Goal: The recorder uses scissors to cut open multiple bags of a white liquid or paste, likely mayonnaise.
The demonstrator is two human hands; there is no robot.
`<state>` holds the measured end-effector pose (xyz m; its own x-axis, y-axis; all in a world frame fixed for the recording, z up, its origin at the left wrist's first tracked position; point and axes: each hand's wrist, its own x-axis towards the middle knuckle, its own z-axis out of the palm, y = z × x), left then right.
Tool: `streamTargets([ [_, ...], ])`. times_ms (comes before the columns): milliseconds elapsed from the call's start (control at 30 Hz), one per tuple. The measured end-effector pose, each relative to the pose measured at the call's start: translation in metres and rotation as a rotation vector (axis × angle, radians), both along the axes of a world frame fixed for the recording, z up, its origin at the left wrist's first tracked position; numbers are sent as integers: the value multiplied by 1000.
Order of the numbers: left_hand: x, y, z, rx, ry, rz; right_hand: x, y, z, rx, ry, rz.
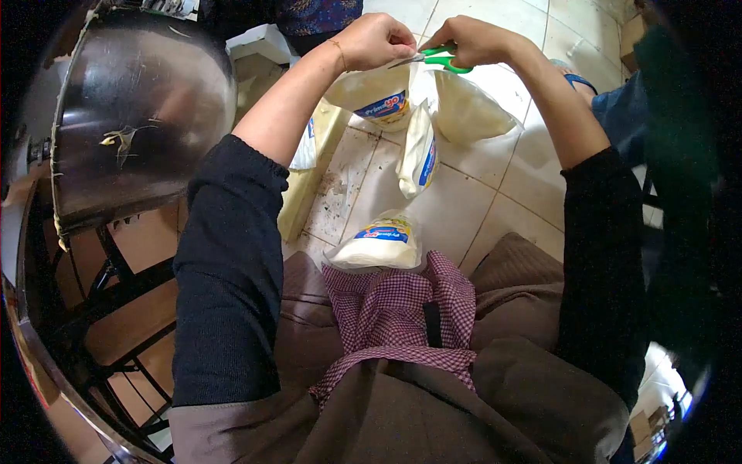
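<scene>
My right hand (472, 42) has its fingers in the green handles of a pair of scissors (443, 60), whose blades point left toward my left hand. With bent fingers, my left hand (379, 43) pinches the top edge of a plastic pouch beside the blades. Below it hangs a labelled clear pouch of pale mayonnaise (377, 104). A second pale pouch (472, 107) is to its right, showing no label. Between and nearer me is a narrow pouch (418, 153), seen edge-on. Another labelled pouch (379, 243) rests by the checked cloth at my lap. How far the blades are apart is unclear.
A large metal bowl (145, 116) with pale smears stands at left above a black metal frame (116, 261). A pale yellow block-like container (295, 200) lies on the tiled floor (440, 203). Another person's sandalled foot (579, 84) is at upper right.
</scene>
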<state>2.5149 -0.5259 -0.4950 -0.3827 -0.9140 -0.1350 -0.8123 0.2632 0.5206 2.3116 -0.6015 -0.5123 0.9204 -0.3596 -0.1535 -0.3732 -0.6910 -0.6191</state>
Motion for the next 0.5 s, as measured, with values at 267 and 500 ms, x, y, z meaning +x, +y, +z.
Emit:
streamTargets([
  [267, -1, 4, 1, -24, 69, 18, 14, 0, -6, -176, -76, 44],
  [500, 14, -1, -10, 36, 128, 55, 25, 14, -1, -111, -13, -8],
])
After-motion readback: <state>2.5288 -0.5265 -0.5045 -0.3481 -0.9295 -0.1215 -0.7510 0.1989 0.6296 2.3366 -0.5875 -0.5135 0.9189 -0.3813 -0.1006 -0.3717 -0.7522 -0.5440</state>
